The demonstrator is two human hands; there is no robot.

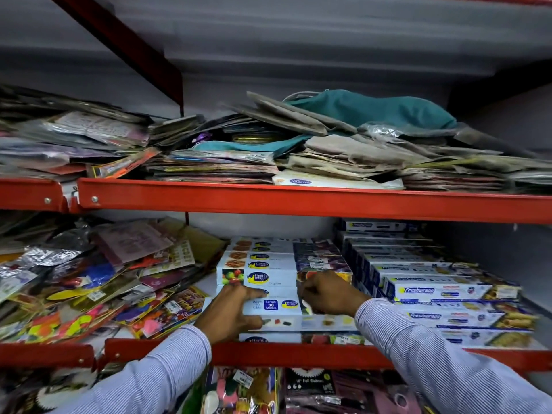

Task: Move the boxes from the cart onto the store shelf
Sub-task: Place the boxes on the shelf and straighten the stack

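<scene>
Both hands reach onto the red metal store shelf (298,355) from striped shirt sleeves. The left hand (231,313) presses its fingers on the long white and blue cling-wrap box (273,306) atop a stepped stack, while the right hand (327,292) curls over the box's right end. Blue and white foil boxes (436,289) stand just beside, bright plastic party packets (89,282) lie left

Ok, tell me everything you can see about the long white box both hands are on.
The long white cardboard box lies flat and lengthwise at the front of a stack of similar boxes on the red metal shelf. A blue label reads "Length 30 Meters" beside a blue-and-yellow logo. The left hand presses its left end; the right hand grips its right end.
</scene>
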